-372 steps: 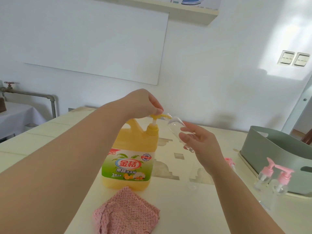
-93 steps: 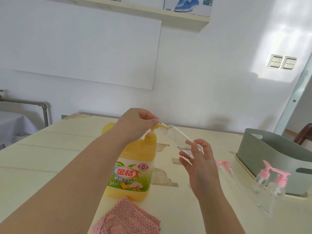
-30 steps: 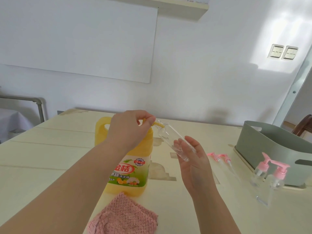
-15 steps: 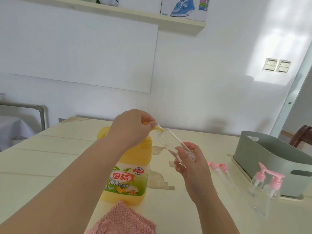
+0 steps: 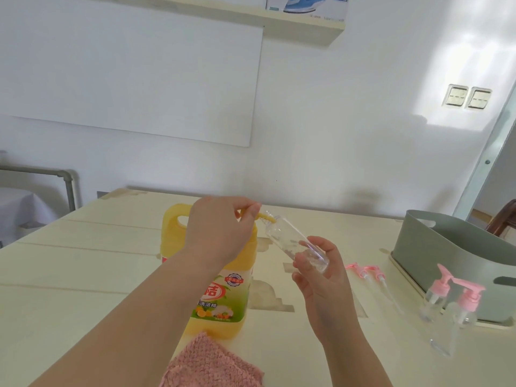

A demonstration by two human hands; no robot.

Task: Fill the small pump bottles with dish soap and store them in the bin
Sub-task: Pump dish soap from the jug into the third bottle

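Observation:
A big yellow dish soap jug [image 5: 223,297] stands on the table. My left hand [image 5: 220,233] lies over its pump head, fingers curled on the yellow spout [image 5: 264,216]. A small clear bottle [image 5: 290,241] with no cap is tilted, its mouth against the spout tip; my right hand [image 5: 321,277] grips its base. Two loose pink pump caps [image 5: 365,270] lie on the table to the right. Two capped small pump bottles [image 5: 449,300] stand in front of the grey-green bin [image 5: 435,247].
A pink knitted cloth [image 5: 209,364] lies at the near table edge, in front of the jug. The bin sits on a tray at the right edge of the table [image 5: 83,275]. A wall and a shelf rise behind.
The pump head is pressed lower than 3 seconds ago, with my left hand down on it. The small bottle stays at the spout. The camera view has shifted slightly.

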